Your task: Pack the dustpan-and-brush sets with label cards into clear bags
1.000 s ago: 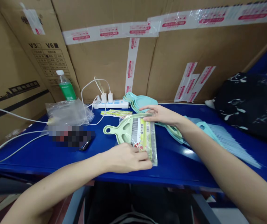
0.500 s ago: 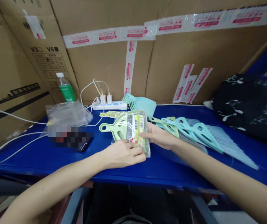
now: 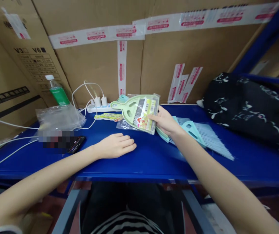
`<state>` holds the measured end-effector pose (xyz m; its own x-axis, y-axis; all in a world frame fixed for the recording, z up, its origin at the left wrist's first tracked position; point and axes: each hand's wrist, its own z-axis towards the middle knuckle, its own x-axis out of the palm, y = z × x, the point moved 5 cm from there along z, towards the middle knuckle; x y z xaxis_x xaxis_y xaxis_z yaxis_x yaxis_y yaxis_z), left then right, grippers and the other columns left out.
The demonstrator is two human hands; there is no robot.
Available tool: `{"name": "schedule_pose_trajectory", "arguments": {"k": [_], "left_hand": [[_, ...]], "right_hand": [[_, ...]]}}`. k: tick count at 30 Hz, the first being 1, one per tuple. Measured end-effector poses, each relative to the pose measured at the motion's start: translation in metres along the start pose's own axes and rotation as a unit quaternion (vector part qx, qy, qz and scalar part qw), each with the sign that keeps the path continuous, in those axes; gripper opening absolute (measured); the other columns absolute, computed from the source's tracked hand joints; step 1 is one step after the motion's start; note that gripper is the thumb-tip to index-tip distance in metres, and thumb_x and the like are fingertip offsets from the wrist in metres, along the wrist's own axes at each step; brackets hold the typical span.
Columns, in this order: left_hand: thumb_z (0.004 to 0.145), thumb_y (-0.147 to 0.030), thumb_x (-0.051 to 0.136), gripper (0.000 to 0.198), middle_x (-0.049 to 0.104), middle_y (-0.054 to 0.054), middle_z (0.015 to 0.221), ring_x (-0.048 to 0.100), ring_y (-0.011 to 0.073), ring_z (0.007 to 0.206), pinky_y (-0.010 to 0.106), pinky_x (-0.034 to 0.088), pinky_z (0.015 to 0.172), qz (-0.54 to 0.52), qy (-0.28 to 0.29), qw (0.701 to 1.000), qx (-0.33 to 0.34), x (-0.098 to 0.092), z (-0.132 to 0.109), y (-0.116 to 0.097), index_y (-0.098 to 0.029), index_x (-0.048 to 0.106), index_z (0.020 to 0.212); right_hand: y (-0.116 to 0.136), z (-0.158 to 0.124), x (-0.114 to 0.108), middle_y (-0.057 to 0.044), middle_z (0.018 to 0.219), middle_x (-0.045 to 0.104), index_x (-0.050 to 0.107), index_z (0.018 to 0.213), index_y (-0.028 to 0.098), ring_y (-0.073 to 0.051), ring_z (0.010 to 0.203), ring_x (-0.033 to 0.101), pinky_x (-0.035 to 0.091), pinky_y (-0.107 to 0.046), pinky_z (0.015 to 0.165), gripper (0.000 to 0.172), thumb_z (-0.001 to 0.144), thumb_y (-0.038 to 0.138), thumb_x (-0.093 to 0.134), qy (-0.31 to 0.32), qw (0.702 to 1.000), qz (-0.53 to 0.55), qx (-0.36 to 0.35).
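My right hand [image 3: 166,120] grips the right edge of a bagged dustpan-and-brush set [image 3: 130,110], its thumb over the front. The set is a pale green dustpan with a grey-bristled brush in a clear plastic bag, and a yellow-green label card [image 3: 148,113] shows at the front. Its handle points left, raised over the table. My left hand [image 3: 117,145] lies palm down on the blue table, apart from the set, fingers loosely extended and holding nothing. Beneath and beyond my right hand lie light blue brushes [image 3: 194,131], partly covered by my forearm.
Several label cards [image 3: 108,116] lie behind my left hand. A stack of clear plastic bags [image 3: 58,118], a phone [image 3: 77,144] and a green-labelled bottle [image 3: 58,92] are at left. A power strip [image 3: 100,108] with cables stands against the cardboard. A black patterned bag [image 3: 242,113] sits at right.
My left hand has let go of the bagged set and come down onto the table. My right hand has raised the set away from me. The whole view has shifted rightward.
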<state>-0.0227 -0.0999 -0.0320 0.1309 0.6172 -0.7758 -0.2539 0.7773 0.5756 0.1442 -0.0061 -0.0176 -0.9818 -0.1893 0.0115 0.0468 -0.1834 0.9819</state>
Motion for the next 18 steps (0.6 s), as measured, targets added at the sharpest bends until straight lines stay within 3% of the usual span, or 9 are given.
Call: {"name": "schedule_pose_trajectory", "arguments": {"k": [3,7,10,14,18], "left_hand": [[0.095,-0.021,0.036,0.029,0.065,0.010,0.114,0.056,0.0196,0.107,0.031,0.045,0.081,-0.047,0.003,0.999,-0.024,0.005,0.028,0.003,-0.014,0.058,0.113],[0.094,-0.022,0.036,0.034,0.062,0.012,0.121,0.054,0.0219,0.110,0.035,0.042,0.090,-0.108,0.009,0.993,-0.039,0.013,0.085,0.007,-0.012,0.058,0.117],[0.095,-0.032,0.036,0.038,0.060,0.015,0.121,0.052,0.0259,0.112,0.039,0.041,0.093,-0.139,0.058,0.979,-0.134,0.027,0.122,0.019,-0.012,0.059,0.118],[0.093,-0.051,0.038,0.052,0.053,0.013,0.133,0.050,0.0294,0.119,0.041,0.039,0.098,-0.193,0.131,0.940,-0.250,0.048,0.148,0.037,-0.021,0.050,0.133],[0.091,-0.060,0.034,0.058,0.043,0.010,0.145,0.045,0.0321,0.126,0.045,0.035,0.102,-0.260,0.185,0.910,-0.263,0.059,0.163,0.042,-0.030,0.041,0.140]], "right_hand": [[0.005,0.006,-0.021,-0.009,0.117,0.067,0.042,0.122,0.022,-0.024,0.109,0.062,0.051,-0.046,0.094,0.052,0.073,0.015,0.059,-0.049,0.999,-0.017,-0.007],[0.003,0.019,-0.056,-0.007,0.112,0.068,0.037,0.133,0.025,-0.025,0.103,0.065,0.057,-0.044,0.081,0.056,0.079,0.021,0.054,-0.093,0.987,-0.126,-0.030],[-0.001,0.027,-0.087,-0.007,0.110,0.069,0.037,0.136,0.026,-0.025,0.098,0.066,0.059,-0.042,0.075,0.059,0.079,0.022,0.054,-0.160,0.969,-0.184,-0.041],[-0.006,0.031,-0.120,-0.007,0.113,0.068,0.039,0.137,0.028,-0.026,0.095,0.067,0.059,-0.041,0.071,0.064,0.076,0.026,0.058,-0.191,0.959,-0.207,-0.022],[-0.005,0.031,-0.143,-0.010,0.126,0.061,0.034,0.140,0.027,-0.027,0.098,0.066,0.059,-0.039,0.068,0.063,0.080,0.030,0.053,-0.194,0.946,-0.260,-0.018]]}}
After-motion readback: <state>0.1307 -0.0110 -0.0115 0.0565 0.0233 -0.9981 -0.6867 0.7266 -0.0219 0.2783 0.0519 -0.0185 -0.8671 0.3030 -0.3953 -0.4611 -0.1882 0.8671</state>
